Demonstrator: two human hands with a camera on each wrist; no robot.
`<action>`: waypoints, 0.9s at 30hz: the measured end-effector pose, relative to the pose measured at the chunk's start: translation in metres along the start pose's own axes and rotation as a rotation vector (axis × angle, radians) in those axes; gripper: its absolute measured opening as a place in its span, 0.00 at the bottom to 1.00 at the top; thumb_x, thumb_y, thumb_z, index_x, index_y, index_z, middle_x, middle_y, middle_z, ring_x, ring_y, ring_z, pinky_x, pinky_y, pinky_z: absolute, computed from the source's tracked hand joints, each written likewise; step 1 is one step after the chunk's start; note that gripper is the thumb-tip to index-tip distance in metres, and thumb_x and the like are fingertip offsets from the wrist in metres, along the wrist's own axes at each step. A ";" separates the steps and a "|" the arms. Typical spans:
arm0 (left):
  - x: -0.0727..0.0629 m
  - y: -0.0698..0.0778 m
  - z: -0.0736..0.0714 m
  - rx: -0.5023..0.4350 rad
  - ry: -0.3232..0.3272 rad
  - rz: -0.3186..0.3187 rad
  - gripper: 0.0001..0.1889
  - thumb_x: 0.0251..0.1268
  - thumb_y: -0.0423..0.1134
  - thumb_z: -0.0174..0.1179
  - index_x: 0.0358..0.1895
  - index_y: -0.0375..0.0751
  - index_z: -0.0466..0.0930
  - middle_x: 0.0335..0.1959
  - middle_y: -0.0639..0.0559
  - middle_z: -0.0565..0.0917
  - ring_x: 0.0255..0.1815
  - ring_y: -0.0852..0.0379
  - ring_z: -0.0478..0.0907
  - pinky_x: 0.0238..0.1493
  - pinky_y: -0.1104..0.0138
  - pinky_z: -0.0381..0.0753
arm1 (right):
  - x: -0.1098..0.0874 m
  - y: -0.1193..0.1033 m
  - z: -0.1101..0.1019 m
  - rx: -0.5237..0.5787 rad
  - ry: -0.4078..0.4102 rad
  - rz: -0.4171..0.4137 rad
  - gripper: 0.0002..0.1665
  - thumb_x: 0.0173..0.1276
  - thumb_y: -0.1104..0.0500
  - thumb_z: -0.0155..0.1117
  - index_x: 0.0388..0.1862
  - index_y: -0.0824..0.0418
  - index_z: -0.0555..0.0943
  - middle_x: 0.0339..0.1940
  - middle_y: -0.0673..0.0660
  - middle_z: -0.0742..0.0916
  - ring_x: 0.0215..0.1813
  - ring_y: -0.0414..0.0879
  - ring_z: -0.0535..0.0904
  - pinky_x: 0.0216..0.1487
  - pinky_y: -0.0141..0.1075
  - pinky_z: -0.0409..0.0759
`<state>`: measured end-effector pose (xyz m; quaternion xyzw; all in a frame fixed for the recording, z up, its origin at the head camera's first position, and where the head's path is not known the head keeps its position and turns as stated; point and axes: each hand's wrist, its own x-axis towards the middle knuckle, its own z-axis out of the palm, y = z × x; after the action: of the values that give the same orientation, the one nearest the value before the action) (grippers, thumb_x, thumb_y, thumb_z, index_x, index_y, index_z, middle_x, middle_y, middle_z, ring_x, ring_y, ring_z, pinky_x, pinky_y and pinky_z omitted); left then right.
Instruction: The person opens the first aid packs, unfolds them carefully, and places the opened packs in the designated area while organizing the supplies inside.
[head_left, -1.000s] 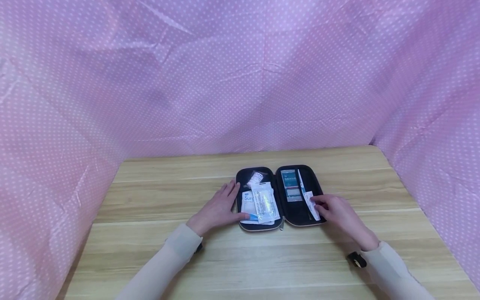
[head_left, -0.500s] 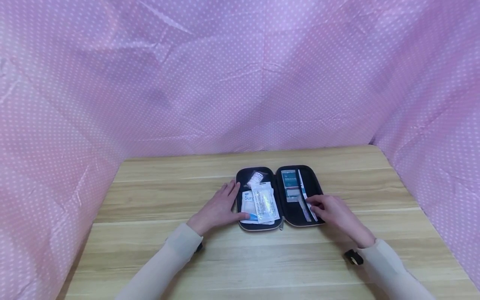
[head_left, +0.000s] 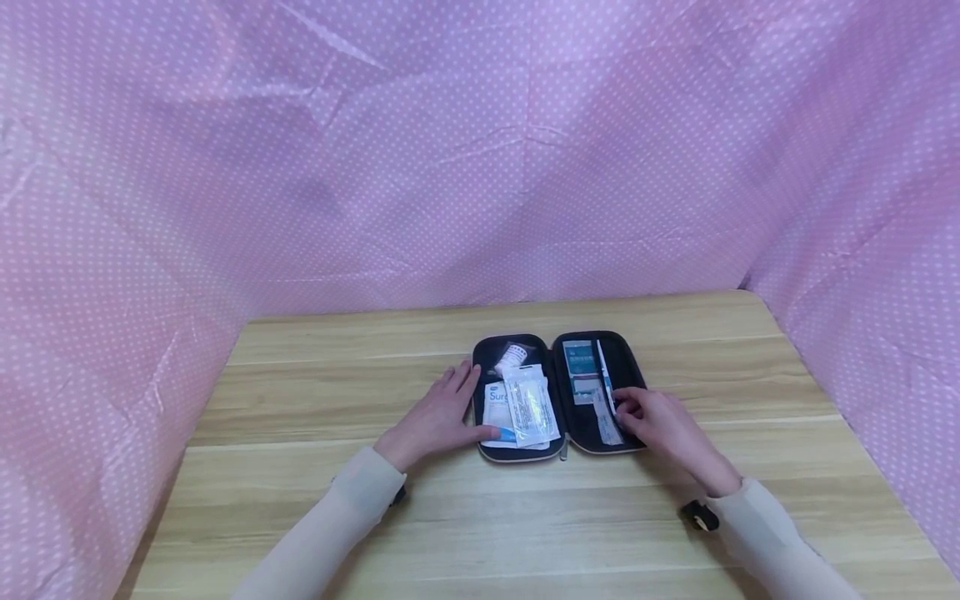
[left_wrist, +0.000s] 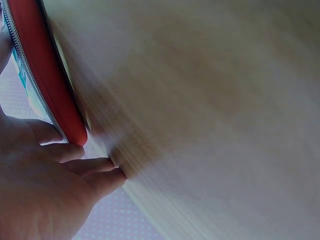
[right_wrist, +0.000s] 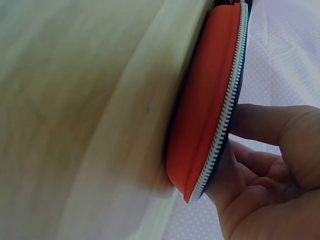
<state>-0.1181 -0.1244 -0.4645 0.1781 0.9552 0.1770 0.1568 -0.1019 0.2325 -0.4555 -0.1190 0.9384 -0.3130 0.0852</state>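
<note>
A small zip case (head_left: pixel 558 429), black inside and red outside, lies open flat on the table. My left hand (head_left: pixel 435 421) rests along its left edge, thumb over a white packet (head_left: pixel 495 408) and fingers beside the red shell (left_wrist: pixel 47 75). A clear-and-white packet (head_left: pixel 534 408) overlaps that one. My right hand (head_left: pixel 671 429) reaches over the right half, pinching a narrow pale packet (head_left: pixel 606 418) by its right side at the elastic band. In the right wrist view, the case wall (right_wrist: pixel 207 100) hides the fingertips.
Teal packets (head_left: pixel 580 362) sit at the left of the right half, beside a slim white strip (head_left: pixel 605 367). A bagged white roll (head_left: pixel 513 357) lies at the top of the left half. Pink dotted cloth (head_left: pixel 480 167) hangs behind the wooden table (head_left: pixel 337 358).
My right hand has moved slightly left, and the narrow packet has slid left beneath the elastic band, showing more on its far side. My left hand has stayed in place.
</note>
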 end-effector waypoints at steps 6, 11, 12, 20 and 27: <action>0.000 0.000 0.000 0.003 -0.002 0.006 0.61 0.58 0.79 0.59 0.84 0.41 0.48 0.86 0.44 0.45 0.84 0.38 0.45 0.82 0.50 0.50 | 0.001 0.001 0.001 0.045 -0.057 0.034 0.18 0.71 0.68 0.64 0.57 0.74 0.83 0.33 0.54 0.86 0.33 0.45 0.77 0.33 0.34 0.76; 0.001 0.000 0.000 0.006 0.001 0.006 0.62 0.58 0.79 0.59 0.84 0.41 0.48 0.86 0.44 0.45 0.84 0.38 0.45 0.81 0.49 0.51 | 0.001 0.000 0.001 0.071 -0.062 0.029 0.17 0.72 0.68 0.64 0.57 0.74 0.84 0.38 0.57 0.87 0.35 0.45 0.78 0.34 0.34 0.77; 0.001 0.000 0.000 0.006 0.001 0.007 0.61 0.58 0.79 0.59 0.84 0.41 0.48 0.86 0.44 0.45 0.84 0.38 0.45 0.81 0.49 0.51 | 0.000 0.000 0.000 0.078 -0.065 0.034 0.17 0.72 0.68 0.64 0.57 0.74 0.83 0.38 0.57 0.87 0.35 0.45 0.78 0.33 0.33 0.76; 0.000 0.001 -0.002 0.002 -0.002 0.008 0.60 0.59 0.77 0.60 0.84 0.41 0.48 0.86 0.44 0.45 0.84 0.37 0.45 0.81 0.48 0.52 | -0.003 -0.003 -0.003 0.052 -0.007 0.012 0.18 0.74 0.65 0.62 0.59 0.72 0.82 0.37 0.58 0.87 0.30 0.44 0.76 0.27 0.33 0.73; 0.000 0.002 -0.003 0.003 -0.003 0.010 0.60 0.61 0.75 0.61 0.84 0.40 0.48 0.86 0.43 0.45 0.84 0.37 0.46 0.81 0.49 0.52 | -0.004 -0.009 0.000 -0.069 0.195 -0.062 0.15 0.75 0.62 0.64 0.56 0.68 0.85 0.44 0.64 0.90 0.34 0.48 0.80 0.36 0.44 0.81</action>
<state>-0.1184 -0.1238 -0.4609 0.1834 0.9543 0.1762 0.1569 -0.0968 0.2270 -0.4496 -0.1199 0.9484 -0.2928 -0.0204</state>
